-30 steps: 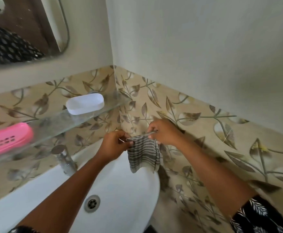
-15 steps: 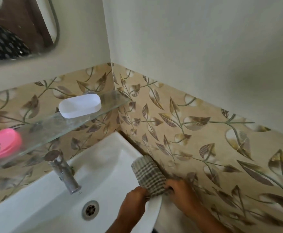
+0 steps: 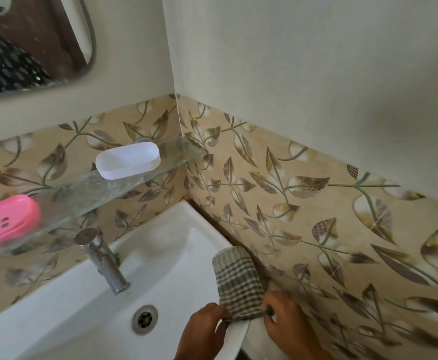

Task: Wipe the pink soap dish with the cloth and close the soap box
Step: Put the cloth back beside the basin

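**Head view: cloth brought down to the basin rim, dish not yet wiped**

The grey-and-white checked cloth (image 3: 236, 281), held up in the air against the tiled wall a second ago, is now laid over the right rim of the white ceramic washbasin (image 3: 160, 255), where it has stayed for the last half second. The view has swung left, so more of the shelf is seen. Judged from this, the cloth is being arranged or folded; wiping is not yet begun.

Left hand (image 3: 202, 331): fingers curled, the cloth's near left corner pinched. Right hand (image 3: 285, 318): fingers curled, the near right corner pinched.

The pink perforated plastic soap dish (image 3: 4, 222) lies at the left end of the clear glass shelf (image 3: 88, 201), untouched, well apart from both hands. The white oval plastic soap box part (image 3: 128, 159) sits further right on the same shelf, separate from the pink piece, so the box is judged still unclosed.
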Demonstrator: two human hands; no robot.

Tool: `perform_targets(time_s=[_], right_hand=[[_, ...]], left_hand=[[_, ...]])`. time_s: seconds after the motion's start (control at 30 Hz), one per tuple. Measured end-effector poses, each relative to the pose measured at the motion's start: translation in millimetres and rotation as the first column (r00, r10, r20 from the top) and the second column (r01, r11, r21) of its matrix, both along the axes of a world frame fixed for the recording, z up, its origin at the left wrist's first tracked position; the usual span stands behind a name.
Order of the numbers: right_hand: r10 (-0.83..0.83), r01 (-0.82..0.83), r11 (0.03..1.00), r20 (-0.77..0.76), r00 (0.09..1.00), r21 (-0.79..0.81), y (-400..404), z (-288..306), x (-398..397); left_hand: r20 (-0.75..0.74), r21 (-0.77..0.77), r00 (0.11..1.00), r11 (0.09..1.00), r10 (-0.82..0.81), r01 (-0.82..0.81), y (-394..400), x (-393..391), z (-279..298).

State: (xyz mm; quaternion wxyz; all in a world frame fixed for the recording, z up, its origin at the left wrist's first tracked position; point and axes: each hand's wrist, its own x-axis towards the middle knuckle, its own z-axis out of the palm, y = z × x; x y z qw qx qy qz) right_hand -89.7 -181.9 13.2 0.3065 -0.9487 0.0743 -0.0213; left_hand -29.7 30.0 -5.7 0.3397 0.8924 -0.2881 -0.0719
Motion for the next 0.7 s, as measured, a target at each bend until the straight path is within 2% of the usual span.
perform_targets(time_s=[0.13,0.37,0.5,0.6,0.7], right_hand=[[0.044,-0.044,0.999,-0.003,0.999,-0.004,1.0,0.5,-6.7],[0.082,-0.079,0.996,-0.097,0.992,0.036,3.3,-2.5,-8.1],[0.064,-0.054,0.996,-0.155,0.986,0.071,8.0,-4.7,-9.7],[0.058,-0.041,0.995,-0.194,0.979,0.09,6.2,-3.5,-6.2],[0.01,0.005,0.996,-0.168,0.986,0.087,3.7,5.9,-2.1]], left_hand=[[0.075,-0.032,0.996,0.999,-0.038,0.04,7.3,-2.8,-6.0],[-0.05,0.017,0.998,0.999,-0.035,0.036,11.0,-11.1,-0.4],[-0.121,-0.012,0.992,1.0,-0.023,0.021,15.0,-17.2,-3.0],[-0.125,-0.053,0.99,0.996,0.062,-0.069,17.8,-25.3,-13.2],[-0.161,-0.08,0.987,0.996,0.032,-0.045,15.9,-23.5,-10.7]])
